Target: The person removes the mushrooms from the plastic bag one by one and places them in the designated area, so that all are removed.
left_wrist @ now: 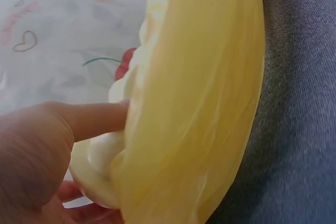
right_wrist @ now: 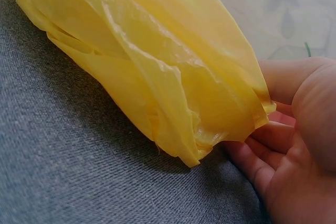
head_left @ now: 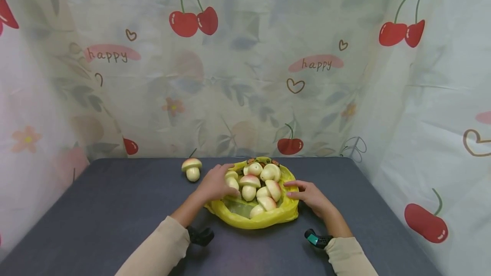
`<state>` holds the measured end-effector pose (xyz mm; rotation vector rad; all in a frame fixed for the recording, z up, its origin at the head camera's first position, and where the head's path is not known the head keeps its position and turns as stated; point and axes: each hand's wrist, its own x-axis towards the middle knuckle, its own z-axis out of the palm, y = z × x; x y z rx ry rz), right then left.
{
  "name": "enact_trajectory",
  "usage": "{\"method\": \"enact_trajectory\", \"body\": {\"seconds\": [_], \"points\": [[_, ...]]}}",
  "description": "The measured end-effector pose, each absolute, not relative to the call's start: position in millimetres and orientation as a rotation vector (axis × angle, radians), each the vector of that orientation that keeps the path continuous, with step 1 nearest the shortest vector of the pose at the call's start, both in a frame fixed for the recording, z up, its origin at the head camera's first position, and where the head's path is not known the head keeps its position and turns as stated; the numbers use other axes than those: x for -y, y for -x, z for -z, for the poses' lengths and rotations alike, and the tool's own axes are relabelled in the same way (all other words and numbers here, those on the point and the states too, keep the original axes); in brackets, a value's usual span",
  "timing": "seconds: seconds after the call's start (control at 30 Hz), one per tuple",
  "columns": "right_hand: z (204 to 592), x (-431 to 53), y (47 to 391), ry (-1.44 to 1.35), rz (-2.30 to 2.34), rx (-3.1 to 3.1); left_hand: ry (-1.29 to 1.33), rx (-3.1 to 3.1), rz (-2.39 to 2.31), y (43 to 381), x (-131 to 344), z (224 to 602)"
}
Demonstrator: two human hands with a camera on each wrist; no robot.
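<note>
A round container in a yellow plastic bag [head_left: 261, 223] sits on the table, holding several cream mushrooms with pink-tinged caps, one mushroom [head_left: 249, 188] near its middle. My left hand [head_left: 216, 183] reaches over the left rim, thumb and fingers around a mushroom [head_left: 232, 179]. In the left wrist view the thumb lies over that mushroom [left_wrist: 100, 166] and the other fingers curl beneath its cap. At the right rim my right hand [head_left: 308, 196] pinches the yellow plastic [right_wrist: 220, 93], thumb on the inner side and fingers outside.
Another mushroom [head_left: 192, 169] stands on the dark grey table [head_left: 134, 208], left of the container near the back edge. A printed cherry curtain [head_left: 245, 76] hangs behind and at both sides. Black bands with devices [head_left: 318, 239] are on both wrists.
</note>
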<state>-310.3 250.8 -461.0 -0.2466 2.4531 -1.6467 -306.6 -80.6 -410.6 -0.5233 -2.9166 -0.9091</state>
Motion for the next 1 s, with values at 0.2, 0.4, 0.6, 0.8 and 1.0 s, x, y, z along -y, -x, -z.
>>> {"method": "enact_trajectory", "body": {"seconds": [0.2, 0.4, 0.6, 0.8, 1.0], "points": [[460, -250, 309, 0.269, 1.644, -2.456, 0.554, 2.799, 1.116, 299, 94, 406], [459, -250, 309, 0.234, 1.657, -2.461, 0.611, 2.652, 1.186, 291, 103, 405], [461, -250, 309, 0.239, 1.653, -2.466, 0.658, 2.499, 1.186, 283, 111, 408], [462, -249, 309, 0.23, 1.652, -2.463, 0.578, 2.419, 1.18, 278, 123, 416], [460, -246, 309, 0.214, 1.659, -2.46, 0.53, 2.35, 1.223, 276, 140, 422]]}}
